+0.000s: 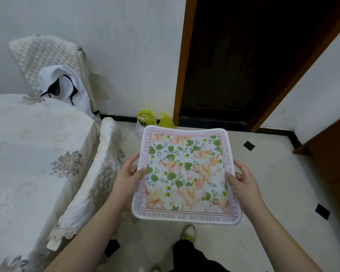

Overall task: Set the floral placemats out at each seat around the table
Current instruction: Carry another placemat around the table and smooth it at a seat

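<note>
A square floral placemat [185,173] with pink lettering round its border hangs flat in the air above the floor, right of the table. My left hand [129,174] grips its left edge, thumb on top. My right hand [241,178] grips its right edge the same way. The table [28,154], draped in a white embroidered cloth, lies to the left; no placemat shows on the part of it in view.
A chair with a white cover [94,179] stands pushed against the table's right side. A second covered chair [53,65] with a white bag stands at the far end by the wall. Yellow plastic bags [147,118] sit beside a dark doorway [253,55]. My foot [188,232] is below the mat.
</note>
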The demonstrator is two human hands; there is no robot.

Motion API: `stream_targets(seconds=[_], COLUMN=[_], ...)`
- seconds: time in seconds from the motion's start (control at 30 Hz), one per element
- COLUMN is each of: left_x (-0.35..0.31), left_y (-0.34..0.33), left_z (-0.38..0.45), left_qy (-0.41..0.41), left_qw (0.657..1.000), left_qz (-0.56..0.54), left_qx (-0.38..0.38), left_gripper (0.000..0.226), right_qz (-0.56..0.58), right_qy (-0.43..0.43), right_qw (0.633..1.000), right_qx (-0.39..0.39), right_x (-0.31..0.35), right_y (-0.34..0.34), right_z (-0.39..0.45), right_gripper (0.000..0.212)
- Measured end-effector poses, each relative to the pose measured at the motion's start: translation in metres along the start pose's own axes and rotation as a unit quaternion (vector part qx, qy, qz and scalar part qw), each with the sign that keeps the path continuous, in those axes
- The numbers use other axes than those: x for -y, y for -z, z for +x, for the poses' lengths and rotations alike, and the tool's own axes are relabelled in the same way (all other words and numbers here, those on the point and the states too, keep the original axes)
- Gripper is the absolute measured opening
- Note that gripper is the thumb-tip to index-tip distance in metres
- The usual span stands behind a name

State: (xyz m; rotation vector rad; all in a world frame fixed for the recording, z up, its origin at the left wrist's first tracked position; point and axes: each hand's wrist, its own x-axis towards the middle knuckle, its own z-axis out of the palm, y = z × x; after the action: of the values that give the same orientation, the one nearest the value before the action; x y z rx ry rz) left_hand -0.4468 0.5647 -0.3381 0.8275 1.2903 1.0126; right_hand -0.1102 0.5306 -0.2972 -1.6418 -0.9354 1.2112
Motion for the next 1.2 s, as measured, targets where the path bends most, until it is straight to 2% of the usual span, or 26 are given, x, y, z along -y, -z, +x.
stream_targets(seconds=[0.3,0.57,0.9,1.2], left_x=[-0.040,-0.066,-0.077,-0.091], left_y=[-0.040,-0.060,-0.040,0.001], left_z=[0.071,0.112,0.156,0.241], left_qy=[-0.026,-0.028,-0.019,-0.013], left_qw=[0.994,0.989,0.984,0.985], left_qz=[0.065,0.055,0.046,0.003], left_qx=[-0.078,-0.131,-0.173,-0.171], left_gripper=[0.046,0.047,0.047,0.045], right_qz=[-0.001,-0.005,-0.028,-0.038], right_qy=[0.003,0.019,0.015,-0.002], right_qw=[0.999,0.994,0.990,0.989], right_qx=[0.047,0.104,0.139,0.141], right_x=[0.026,0.058,0.079,0.106], right_y=[0.007,0.004,-0.039,-0.107], right_z=[0.117,0.198,0.263,0.336], right_gripper=[0.048,0.048,0.047,0.044])
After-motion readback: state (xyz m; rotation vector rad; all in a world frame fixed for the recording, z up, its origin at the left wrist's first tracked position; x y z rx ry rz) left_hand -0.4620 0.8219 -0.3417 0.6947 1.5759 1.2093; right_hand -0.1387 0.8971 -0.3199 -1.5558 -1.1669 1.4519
